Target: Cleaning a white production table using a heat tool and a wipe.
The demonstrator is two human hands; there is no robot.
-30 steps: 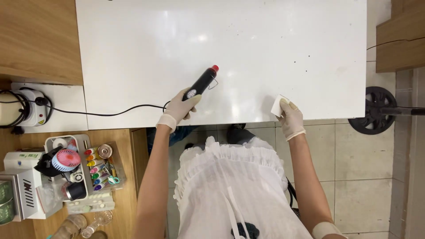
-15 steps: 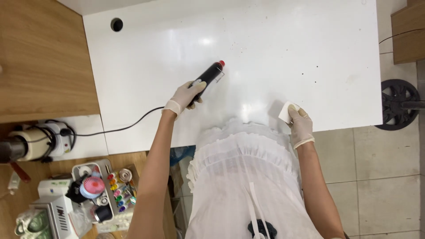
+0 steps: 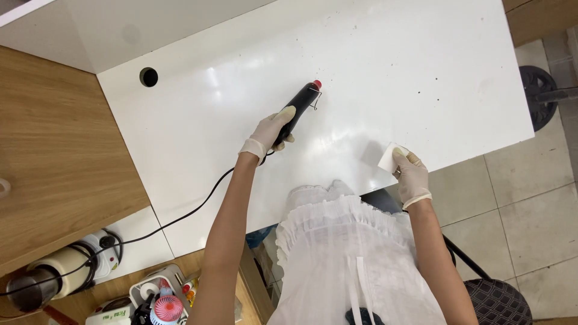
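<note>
Since the earlier frames the view has swung, so the white worktop [image 3: 180, 150] now runs at a slant, and the black tool [image 3: 299, 111] lies more steeply across it than before, while the right hand has kept its place at the near edge.

That tool is a slim, dark, tube-shaped heat tool with a small red tip [image 3: 316, 84] and a thin wire loop just beside the tip. Its long axis runs diagonally, tip pointing up and to the right, away from the person, tail end down toward the wrist. A black cord [image 3: 180, 216] leaves its rear end, trails back along the worktop and drops off the near edge toward the wooden floor-side clutter at lower left.

The gloved left hand [image 3: 271, 131] is wrapped around the tool's rear half, fingers curled about the body and thumb laid along its top. Whether the tip touches the surface cannot be told.

The gloved right hand [image 3: 410, 177] pinches a small white folded pad [image 3: 388, 157] between thumb and fingers at the worktop's near edge, well apart from the tool. A round cable hole [image 3: 148, 76] sits at the far left of the worktop.
</note>
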